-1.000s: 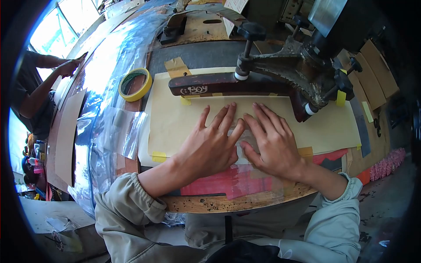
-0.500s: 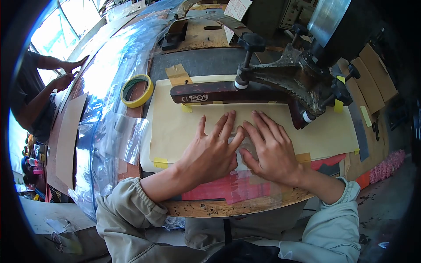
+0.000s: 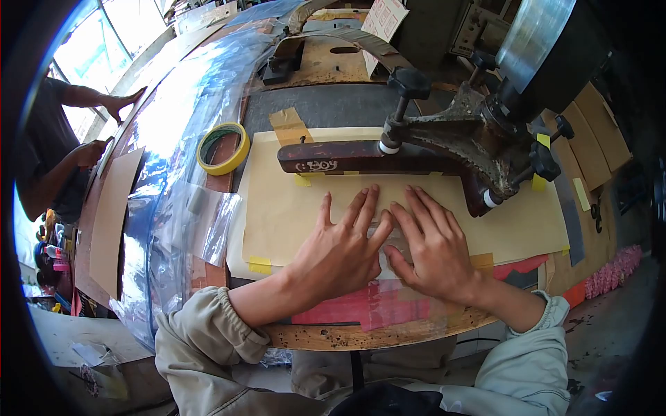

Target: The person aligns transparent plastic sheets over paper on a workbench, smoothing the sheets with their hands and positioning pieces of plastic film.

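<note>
Head view: your left grip [image 3: 336, 248] and right grip [image 3: 438, 260] lie spread-fingered, clasping nothing, on the pale sheet [image 3: 288, 211] at the frame's centre, which looks light, thin and easily creased, so you would best take it by its left edge, not mid-sheet.

Left sleeve [image 3: 201, 340]: khaki-grey, loose, stitched seam, gathered cuff [image 3: 241, 315] at forearm. Right sleeve [image 3: 528, 353]: same cut, paler under light, cuff likewise gathered. Left hand [image 3: 340, 253], right hand [image 3: 438, 260]: bare. Lower garment [image 3: 312, 374]: khaki. Black fabric [image 3: 392, 402] at front; thin white linework [image 3: 452, 402] beside it.
</note>
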Demonstrator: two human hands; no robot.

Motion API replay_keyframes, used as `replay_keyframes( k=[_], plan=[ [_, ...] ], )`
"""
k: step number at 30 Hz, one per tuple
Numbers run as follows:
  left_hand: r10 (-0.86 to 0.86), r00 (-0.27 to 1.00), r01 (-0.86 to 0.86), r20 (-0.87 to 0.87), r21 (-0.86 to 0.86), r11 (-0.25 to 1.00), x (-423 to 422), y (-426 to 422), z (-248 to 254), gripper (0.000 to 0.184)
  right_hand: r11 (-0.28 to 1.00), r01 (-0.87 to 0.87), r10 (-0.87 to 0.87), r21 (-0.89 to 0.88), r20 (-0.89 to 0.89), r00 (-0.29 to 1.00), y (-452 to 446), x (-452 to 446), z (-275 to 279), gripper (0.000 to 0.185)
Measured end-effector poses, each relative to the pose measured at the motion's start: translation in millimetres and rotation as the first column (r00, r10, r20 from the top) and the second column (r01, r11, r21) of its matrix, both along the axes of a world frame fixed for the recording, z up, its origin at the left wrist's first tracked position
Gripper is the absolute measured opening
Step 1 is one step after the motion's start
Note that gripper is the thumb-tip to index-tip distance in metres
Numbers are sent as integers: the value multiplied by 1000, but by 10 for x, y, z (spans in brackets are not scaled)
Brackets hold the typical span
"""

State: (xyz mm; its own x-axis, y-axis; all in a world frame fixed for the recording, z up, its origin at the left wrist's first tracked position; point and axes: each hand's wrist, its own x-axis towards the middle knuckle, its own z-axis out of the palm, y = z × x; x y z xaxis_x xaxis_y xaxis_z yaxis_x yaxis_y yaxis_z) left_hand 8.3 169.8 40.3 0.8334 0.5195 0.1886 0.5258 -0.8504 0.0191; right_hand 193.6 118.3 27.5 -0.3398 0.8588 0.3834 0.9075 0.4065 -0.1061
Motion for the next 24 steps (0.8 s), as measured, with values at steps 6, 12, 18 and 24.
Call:
replay_keyframes(
  k=[6, 12, 18, 24],
  plan=[
    [9, 1000, -9, -2, -8, 1000, -2, 2, 2, 54, 1000, -4, 4, 2, -3, 1000, 7, -2, 5, 54],
    [-2, 999, 3, -40, 5, 1000, 7, -20, 6, 55, 1000, 10, -10, 4, -24, 1000, -20, -3, -31, 53],
    [-5, 1000, 6, -23, 32, 999, -3, -27, -16, 55, 1000, 3, -2, 13, -34, 999, -26, -2, -44, 53],
    [168, 954, -50, -248, 419, 907, 42, -590, 79, 71, 1000, 3, -2, 31, -21, 1000, -25, 9, -66, 53]
  ],
)
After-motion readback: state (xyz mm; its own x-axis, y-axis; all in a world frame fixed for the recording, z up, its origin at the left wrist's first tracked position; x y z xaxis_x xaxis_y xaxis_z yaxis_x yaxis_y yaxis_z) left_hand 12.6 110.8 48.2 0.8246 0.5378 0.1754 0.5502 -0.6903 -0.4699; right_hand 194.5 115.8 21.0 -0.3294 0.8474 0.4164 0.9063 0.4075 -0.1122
